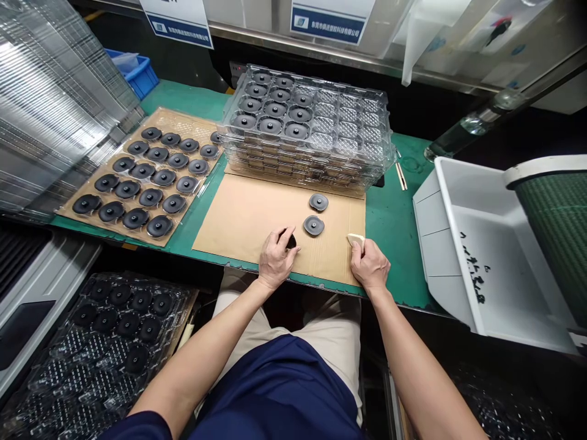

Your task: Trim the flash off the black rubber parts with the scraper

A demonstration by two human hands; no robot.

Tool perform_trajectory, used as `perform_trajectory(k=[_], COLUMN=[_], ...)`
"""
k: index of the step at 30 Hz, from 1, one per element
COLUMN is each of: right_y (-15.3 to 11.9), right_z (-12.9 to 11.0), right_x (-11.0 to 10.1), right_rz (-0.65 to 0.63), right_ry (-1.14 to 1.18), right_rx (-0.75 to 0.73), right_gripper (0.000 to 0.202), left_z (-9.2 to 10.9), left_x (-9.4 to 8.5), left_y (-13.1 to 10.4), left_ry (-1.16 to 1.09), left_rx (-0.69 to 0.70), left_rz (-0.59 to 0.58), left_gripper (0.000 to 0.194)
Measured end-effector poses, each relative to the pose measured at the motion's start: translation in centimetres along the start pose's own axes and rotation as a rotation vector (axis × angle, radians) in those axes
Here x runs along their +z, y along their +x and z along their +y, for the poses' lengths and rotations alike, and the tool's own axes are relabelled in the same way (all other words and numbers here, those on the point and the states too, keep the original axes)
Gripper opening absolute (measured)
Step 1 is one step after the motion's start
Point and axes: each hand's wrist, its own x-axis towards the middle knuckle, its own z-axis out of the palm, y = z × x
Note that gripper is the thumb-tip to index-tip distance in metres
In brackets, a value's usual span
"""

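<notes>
My left hand (pixel 275 258) is closed round a black rounded plastic part (pixel 291 241), most of it hidden by the fingers, just above the front of the cardboard sheet (pixel 247 214). In my right hand (pixel 371 266) a small cream-coloured pad or folded cloth (pixel 356 239) is pinched between thumb and fingers, over the sheet's right edge. Between and beyond the hands lie two loose dark parts, the nearer one (pixel 314 225) and the farther one (pixel 318 202), each with a small knob in the middle.
Behind the sheet stands a stack of clear trays (pixel 316 153), its top one partly filled. At left lies a tray of black parts (pixel 142 171) beside tall stacked empty trays (pixel 50 104). A white bin (pixel 440 232) and green conveyor belt (pixel 550 244) are at right.
</notes>
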Motion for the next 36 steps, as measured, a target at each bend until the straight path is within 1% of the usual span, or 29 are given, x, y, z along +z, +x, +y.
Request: perform_trajectory(k=[3, 9, 26, 36], right_y=[0.02, 0.04, 0.04, 0.0], right_z=[-0.02, -0.2, -0.23, -0.24], right_x=[-0.01, -0.23, -0.29, -0.31], right_rz=[-0.004, -0.014, -0.015, -0.019], right_ry=[-0.002, -0.007, 0.005, -0.002], right_rx=[0.004, 0.009, 0.009, 0.008], right_gripper=[0.032, 0.032, 0.032, 0.033], left_z=[0.13, 0.04, 0.1, 0.11], left_x=[-0.02, -0.04, -0.07, -0.08], left_y=[-0.02, -0.07, 0.13, 0.11], left_ry=[0.011, 0.001, 0.033, 0.051], left_rx=[0.002, -0.017, 0.038, 0.036], left_rz=[-0.018, 0.038, 0.072, 0.06], left_gripper=[0.059, 0.054, 0.051, 0.05])
